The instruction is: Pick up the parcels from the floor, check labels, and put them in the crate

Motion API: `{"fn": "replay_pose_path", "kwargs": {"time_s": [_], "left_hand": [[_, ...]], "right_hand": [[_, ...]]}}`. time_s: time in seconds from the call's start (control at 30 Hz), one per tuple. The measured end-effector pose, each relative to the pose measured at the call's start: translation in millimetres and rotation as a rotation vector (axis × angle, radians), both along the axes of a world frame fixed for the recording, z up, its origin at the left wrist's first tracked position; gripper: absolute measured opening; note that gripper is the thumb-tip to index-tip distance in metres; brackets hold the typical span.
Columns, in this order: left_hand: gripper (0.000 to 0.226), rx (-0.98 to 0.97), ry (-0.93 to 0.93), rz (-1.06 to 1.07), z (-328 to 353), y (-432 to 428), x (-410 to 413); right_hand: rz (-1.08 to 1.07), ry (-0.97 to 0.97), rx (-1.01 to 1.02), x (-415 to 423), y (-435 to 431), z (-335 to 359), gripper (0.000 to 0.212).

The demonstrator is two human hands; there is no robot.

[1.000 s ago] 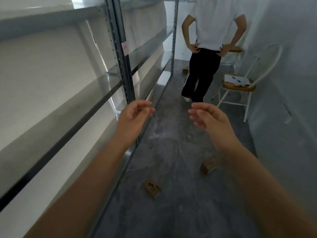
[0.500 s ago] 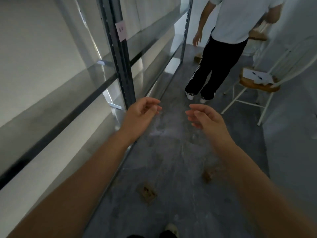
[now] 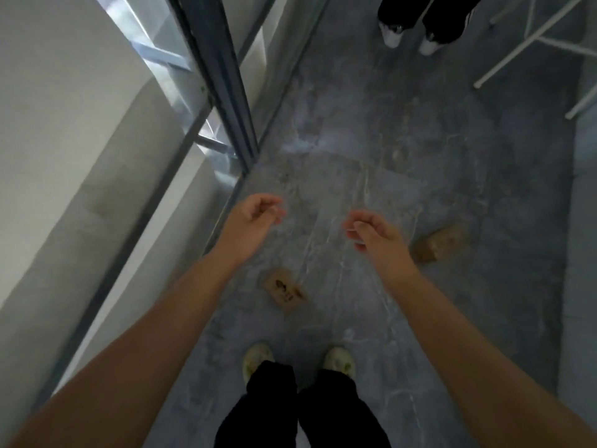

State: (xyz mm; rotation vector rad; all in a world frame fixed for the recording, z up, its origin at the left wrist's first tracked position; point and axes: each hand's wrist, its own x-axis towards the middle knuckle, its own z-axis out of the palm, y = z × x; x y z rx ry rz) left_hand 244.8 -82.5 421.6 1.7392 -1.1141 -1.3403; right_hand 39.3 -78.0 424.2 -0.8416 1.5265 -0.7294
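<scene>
Both the left hand (image 3: 255,218) and right hand (image 3: 376,232) hover loosely curled and empty over the floor (image 3: 387,140), near parcel (image 3: 284,291) mid-floor beneath them, far parcel (image 3: 439,244) toward its right edge; rushing the grab could drop one unchecked.

Looking down on a mottled grey floor (image 3: 452,173), with a metal rack (image 3: 223,92) running along the left, white shoes (image 3: 392,33) standing at the top and white chair legs (image 3: 504,62) slanting in top right.
</scene>
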Motion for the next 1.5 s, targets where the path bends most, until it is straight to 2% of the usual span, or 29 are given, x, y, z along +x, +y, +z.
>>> {"fn": "replay_pose_path", "kwargs": {"time_s": [0.1,0.27,0.43,0.53,0.6,0.7,0.77,0.83,0.9,0.97,1.03,1.13,1.3,1.37,1.5], "left_hand": [[0.013,0.068,-0.014,-0.041,-105,8,5],[0.012,0.185,-0.151,-0.157,-271,19,18],[0.037,0.353,-0.267,-0.190,-403,27,37],[0.046,0.470,-0.216,-0.158,-462,35,41],[0.048,0.515,-0.161,-0.156,-484,40,35],[0.054,0.548,-0.110,-0.180,-495,47,23],[0.053,0.555,-0.131,-0.184,-487,51,17],[0.048,0.550,-0.129,-0.152,-464,51,13],[0.047,0.531,-0.100,-0.108,-423,49,13],[0.047,0.464,-0.112,-0.078,-369,46,14],[0.042,0.386,-0.151,-0.039,-300,43,10],[0.046,0.197,-0.130,0.095,-186,36,-7],[0.035,-0.137,0.002,0.216,27,21,-21],[0.037,-0.273,0.047,0.230,112,18,-15],[0.040,-0.563,0.105,0.190,249,16,0]], "right_hand": [[0.039,0.043,0.069,2,0,-101,0.022],[0.144,0.140,0.203,11,5,-255,0.023],[0.268,0.153,0.347,23,16,-369,0.012],[0.282,0.156,0.481,30,24,-415,0.021],[0.281,0.135,0.647,39,31,-429,0.025],[0.162,-0.022,0.839,56,35,-427,0.018],[0.071,-0.114,0.896,65,33,-407,0.019],[0.010,-0.140,0.865,70,29,-378,0.017],[-0.104,-0.117,0.765,71,27,-343,0.031],[-0.167,-0.053,0.641,67,28,-300,0.027],[-0.212,-0.002,0.512,62,31,-246,0.017],[-0.323,0.055,0.288,56,36,-149,0.018],[-0.538,-0.066,0.135,42,25,40,0.019],[-0.525,-0.128,0.073,37,17,121,0.016],[-0.346,-0.258,-0.009,40,11,261,0.016]]}}
